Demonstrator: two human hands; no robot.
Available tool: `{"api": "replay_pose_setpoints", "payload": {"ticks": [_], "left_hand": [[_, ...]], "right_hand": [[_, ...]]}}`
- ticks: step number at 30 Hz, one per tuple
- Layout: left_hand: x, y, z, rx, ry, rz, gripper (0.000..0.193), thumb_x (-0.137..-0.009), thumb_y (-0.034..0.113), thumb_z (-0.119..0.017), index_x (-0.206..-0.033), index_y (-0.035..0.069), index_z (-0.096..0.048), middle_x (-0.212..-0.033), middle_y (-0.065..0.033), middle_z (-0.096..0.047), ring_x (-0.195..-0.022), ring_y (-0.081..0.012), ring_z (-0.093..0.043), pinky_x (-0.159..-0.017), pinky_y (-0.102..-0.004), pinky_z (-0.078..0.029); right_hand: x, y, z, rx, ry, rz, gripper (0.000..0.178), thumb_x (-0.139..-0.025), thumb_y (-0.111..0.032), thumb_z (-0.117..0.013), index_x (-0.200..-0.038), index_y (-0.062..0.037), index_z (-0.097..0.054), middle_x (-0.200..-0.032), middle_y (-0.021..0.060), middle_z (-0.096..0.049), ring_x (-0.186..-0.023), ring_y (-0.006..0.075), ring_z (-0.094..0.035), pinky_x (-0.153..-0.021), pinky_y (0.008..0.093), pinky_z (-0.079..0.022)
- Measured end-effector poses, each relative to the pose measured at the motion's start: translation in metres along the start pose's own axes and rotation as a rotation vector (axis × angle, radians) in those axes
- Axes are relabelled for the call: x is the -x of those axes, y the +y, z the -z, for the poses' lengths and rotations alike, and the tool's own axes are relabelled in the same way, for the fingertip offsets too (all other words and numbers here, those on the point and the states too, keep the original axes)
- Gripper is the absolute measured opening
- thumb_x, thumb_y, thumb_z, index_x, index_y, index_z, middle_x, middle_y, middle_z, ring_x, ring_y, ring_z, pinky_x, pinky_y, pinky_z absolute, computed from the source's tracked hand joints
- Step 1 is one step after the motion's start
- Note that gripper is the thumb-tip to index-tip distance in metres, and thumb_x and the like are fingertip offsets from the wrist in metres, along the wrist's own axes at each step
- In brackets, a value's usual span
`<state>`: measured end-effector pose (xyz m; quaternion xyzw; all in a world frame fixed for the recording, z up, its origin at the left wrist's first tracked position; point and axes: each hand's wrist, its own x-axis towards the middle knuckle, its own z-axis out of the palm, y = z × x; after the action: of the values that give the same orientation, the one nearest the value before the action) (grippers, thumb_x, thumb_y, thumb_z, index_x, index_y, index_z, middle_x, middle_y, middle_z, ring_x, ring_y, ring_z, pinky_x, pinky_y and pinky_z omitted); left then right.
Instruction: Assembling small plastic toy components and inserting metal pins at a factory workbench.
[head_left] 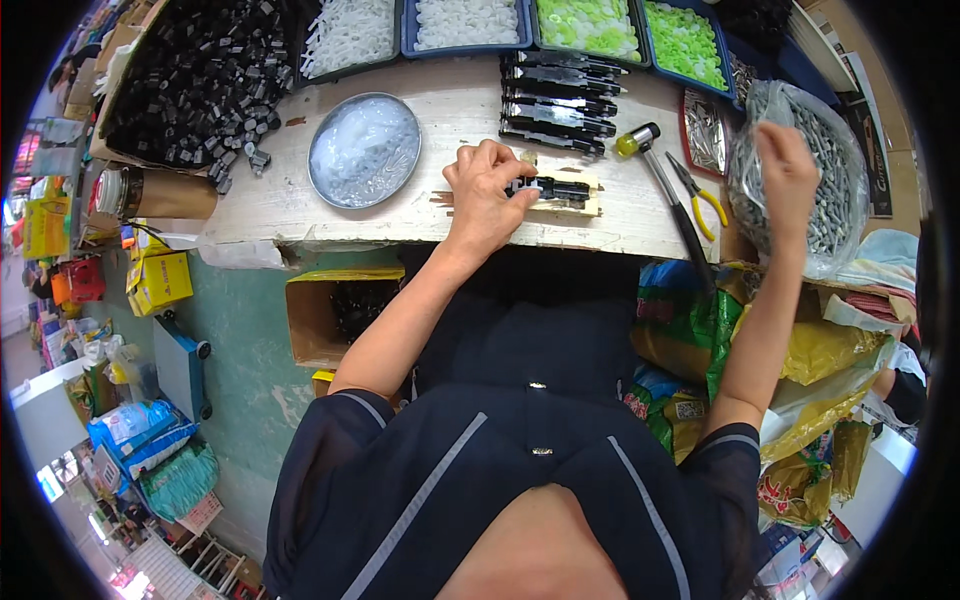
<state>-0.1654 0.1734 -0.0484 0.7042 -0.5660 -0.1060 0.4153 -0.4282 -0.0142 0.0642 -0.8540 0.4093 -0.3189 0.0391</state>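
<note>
My left hand [488, 195] is closed round one end of a long black plastic part [560, 190], which lies in a pale wooden block [592, 205] near the table's front edge. Over at the right, my right hand [787, 168] is raised above a clear plastic bag [835, 195] full of small grey metal pieces. Its fingers are drawn together, and whatever is between them is too small or hidden to name. Several similar black parts [560, 105] lie in a row beyond the block.
A hammer [672, 190] and yellow-handled pliers [705, 205] lie between block and bag. A round metal dish [325, 170] holds whitish grease. Bins of white pieces [465, 25] and green pieces [688, 45] line the back; black pieces [200, 80] heap at left, beside a jar [165, 192].
</note>
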Motion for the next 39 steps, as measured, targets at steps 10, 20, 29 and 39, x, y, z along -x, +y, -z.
{"api": "replay_pose_setpoints", "payload": {"ticks": [10,20,29,39], "left_hand": [[-0.001,-0.013,0.014,-0.042,-0.008,-0.229,0.023,-0.07,0.023,-0.071,-0.092,0.015,-0.067,-0.095,-0.0029,-0.053,-0.093,-0.021,-0.046,-0.08,-0.0373,-0.03],[-0.175,-0.144,0.118,-0.509,0.308,0.217,0.03,-0.07,0.024,-0.07,-0.094,0.007,-0.068,-0.086,-0.0149,-0.063,-0.083,-0.0318,-0.061,-0.073,-0.0391,-0.048],[-0.203,-0.151,0.132,-0.509,0.103,0.28,0.031,-0.071,0.029,-0.068,-0.096,0.01,-0.068,-0.086,-0.0164,-0.066,-0.089,-0.0329,-0.062,-0.076,-0.0408,-0.049],[-0.174,-0.133,0.146,0.581,0.292,0.342,0.019,-0.085,0.012,-0.058,-0.093,-0.005,-0.064,-0.078,-0.0086,-0.064,-0.063,-0.0156,-0.062,-0.048,-0.0244,-0.049]], "right_hand": [[0.015,0.186,0.016,0.436,-0.365,-0.414,0.04,-0.079,-0.016,-0.052,-0.117,-0.0034,-0.055,-0.117,0.0188,-0.052,-0.107,0.0346,-0.052,-0.091,0.037,-0.04],[0.003,0.155,0.016,0.338,-0.127,-0.482,0.021,-0.083,-0.02,-0.056,-0.088,0.0001,-0.054,-0.081,0.0166,-0.059,-0.08,0.0342,-0.059,-0.072,0.038,-0.044],[0.013,0.209,0.011,0.545,-0.135,-0.493,0.027,-0.084,-0.017,-0.053,-0.107,-0.0029,-0.05,-0.104,0.0179,-0.061,-0.094,0.0385,-0.058,-0.078,0.0449,-0.043],[0.022,0.233,0.028,-0.138,-0.17,-0.721,0.029,-0.079,-0.005,-0.051,-0.107,0.0,-0.047,-0.078,0.0079,-0.055,-0.067,0.0148,-0.054,-0.061,0.0269,-0.044]]}}
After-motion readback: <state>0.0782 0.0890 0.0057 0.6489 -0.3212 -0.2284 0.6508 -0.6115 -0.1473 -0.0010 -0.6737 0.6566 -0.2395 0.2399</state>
